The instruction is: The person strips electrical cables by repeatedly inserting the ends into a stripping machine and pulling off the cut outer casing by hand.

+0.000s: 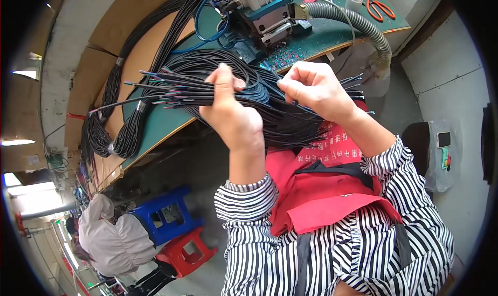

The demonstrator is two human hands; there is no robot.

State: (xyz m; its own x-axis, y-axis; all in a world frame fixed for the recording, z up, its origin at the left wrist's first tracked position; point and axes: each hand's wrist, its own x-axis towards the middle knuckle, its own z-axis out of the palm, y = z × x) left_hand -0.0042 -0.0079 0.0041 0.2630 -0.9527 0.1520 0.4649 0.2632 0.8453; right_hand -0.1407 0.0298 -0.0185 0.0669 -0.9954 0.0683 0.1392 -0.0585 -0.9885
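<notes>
My left hand [232, 106] is closed around a bundle of thin black cables [192, 90]. Pink, blue and green wire tips stick out of the bundle on the left. To its right, my right hand [316, 88] is closed in a pinch, thumb against forefinger, beside the cables. What it pinches, if anything, is too small to make out. The long coiled part of the black cables [290, 122] lies under both hands, over my lap and the table edge. More cable ends show beyond my right wrist.
A machine [272, 23] with a grey ribbed hose [358, 21] stands on the green table [332, 36]. Coloured wire scraps [285, 58] lie before it. Orange-handled pliers [381, 9] are at the far corner. Tied cable bundles [127, 135] hang at left. Blue [168, 215] and red stools [189, 252] stand below, near another person [116, 239].
</notes>
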